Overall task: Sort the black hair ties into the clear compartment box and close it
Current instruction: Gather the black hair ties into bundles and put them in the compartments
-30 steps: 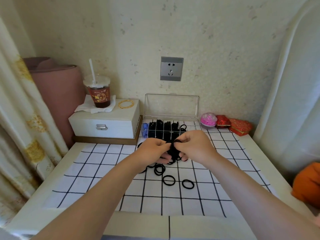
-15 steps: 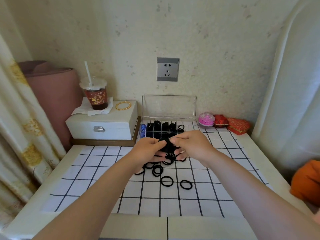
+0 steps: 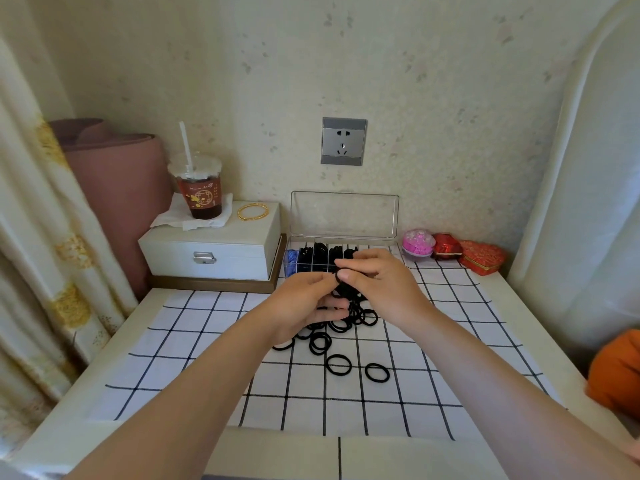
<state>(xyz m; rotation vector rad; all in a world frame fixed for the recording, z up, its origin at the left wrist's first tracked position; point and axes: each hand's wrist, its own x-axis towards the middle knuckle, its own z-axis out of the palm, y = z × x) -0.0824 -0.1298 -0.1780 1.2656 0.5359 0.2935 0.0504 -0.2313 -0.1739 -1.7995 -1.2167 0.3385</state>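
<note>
Your table (image 3: 180,344) sits against a speckled cream wall, covered by a white cloth with a black grid (image 3: 214,382). At its back edge stands the clear box (image 3: 341,247), lid upright against the wall, with black hair ties packed into several of its front compartments and something blue in the leftmost one. Your left hand (image 3: 301,308) and right hand (image 3: 379,284) meet just in front of the box, above the cloth. Both are pinched on a bunch of hair ties (image 3: 346,289): thin, matte black loops, tangled together between your fingertips. Your right thumb presses one loop at the top of the bunch. Below your hands more ties lie in an overlapping pile (image 3: 332,327), and two single rings (image 3: 356,368) lie apart, nearer you, round and flat on the cloth.
</note>
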